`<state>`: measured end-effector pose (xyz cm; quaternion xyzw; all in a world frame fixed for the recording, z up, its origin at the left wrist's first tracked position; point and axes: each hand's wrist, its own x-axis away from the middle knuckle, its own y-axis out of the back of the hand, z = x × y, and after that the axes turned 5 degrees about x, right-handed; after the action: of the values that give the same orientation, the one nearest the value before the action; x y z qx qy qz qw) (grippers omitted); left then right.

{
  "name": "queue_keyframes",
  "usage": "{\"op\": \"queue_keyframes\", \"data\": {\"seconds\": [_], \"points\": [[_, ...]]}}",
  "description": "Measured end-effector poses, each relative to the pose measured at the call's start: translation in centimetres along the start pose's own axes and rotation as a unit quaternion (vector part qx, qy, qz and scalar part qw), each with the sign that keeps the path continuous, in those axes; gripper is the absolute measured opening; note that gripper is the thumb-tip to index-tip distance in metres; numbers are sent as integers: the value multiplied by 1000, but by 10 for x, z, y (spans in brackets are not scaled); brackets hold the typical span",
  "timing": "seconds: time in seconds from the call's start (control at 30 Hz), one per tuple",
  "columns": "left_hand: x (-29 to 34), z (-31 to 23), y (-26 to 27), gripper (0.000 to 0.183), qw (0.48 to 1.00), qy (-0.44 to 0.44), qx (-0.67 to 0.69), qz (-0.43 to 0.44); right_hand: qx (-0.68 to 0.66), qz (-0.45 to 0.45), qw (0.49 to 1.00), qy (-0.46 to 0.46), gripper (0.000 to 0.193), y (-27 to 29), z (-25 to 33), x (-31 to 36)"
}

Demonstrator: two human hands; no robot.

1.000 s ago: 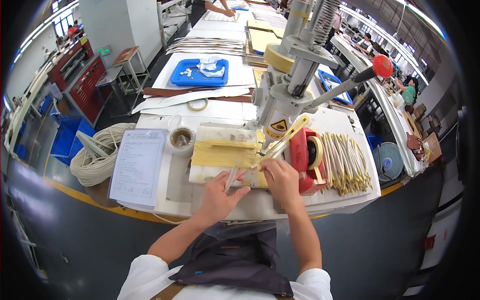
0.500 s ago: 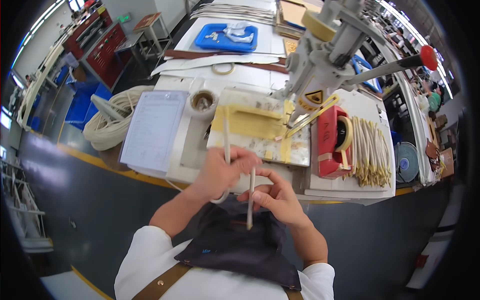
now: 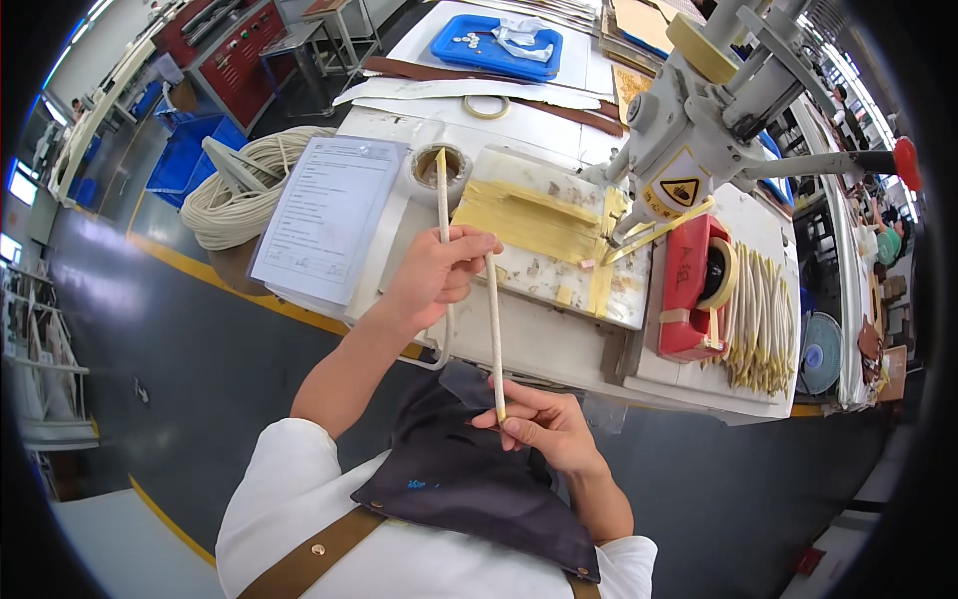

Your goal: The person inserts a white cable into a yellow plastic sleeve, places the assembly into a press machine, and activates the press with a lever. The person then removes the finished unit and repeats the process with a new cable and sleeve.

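My left hand (image 3: pixel 436 278) is closed round a white cord (image 3: pixel 443 205) whose yellow tip points up over the table. Below the hand, this cord hangs down and bends left at the table's front edge. Another length of white cord (image 3: pixel 495 329) stretches from my left fingertips down to my right hand (image 3: pixel 547 427). My right thumb and fingers pinch its yellow lower end above the dark apron (image 3: pixel 449 459). Whether the two lengths join inside my left hand is hidden.
Beyond my hands lies a plate with yellow tape (image 3: pixel 529 225) under a grey lever press (image 3: pixel 679 130). At right are a red tape dispenser (image 3: pixel 686 304) and a bundle of yellow-tipped cords (image 3: pixel 763 319). Paper sheets (image 3: pixel 329 220) and a cord coil (image 3: pixel 225 215) sit at left.
My hands have drawn apart. My left hand has come up, and my right has slid from the cord's middle to its lower end. The view has shifted a little.
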<state>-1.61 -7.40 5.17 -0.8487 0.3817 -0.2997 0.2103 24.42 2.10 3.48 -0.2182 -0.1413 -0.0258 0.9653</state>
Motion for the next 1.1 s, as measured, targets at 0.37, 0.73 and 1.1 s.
{"op": "queue_keyframes", "data": {"seconds": [0.37, 0.73, 1.1], "points": [[3, -3, -5, 18, 1000, 1, 5, 1, 43, -57, 996, 45, 53, -6, -13, 5], [37, 4, -24, 24, 988, -144, 22, 49, 147, -268, 932, 197, 27, 44, 44, 83], [43, 63, -76, 30, 950, -206, -162, 171, 297, -233, 919, 116, 22, 9, 23, 76]]}}
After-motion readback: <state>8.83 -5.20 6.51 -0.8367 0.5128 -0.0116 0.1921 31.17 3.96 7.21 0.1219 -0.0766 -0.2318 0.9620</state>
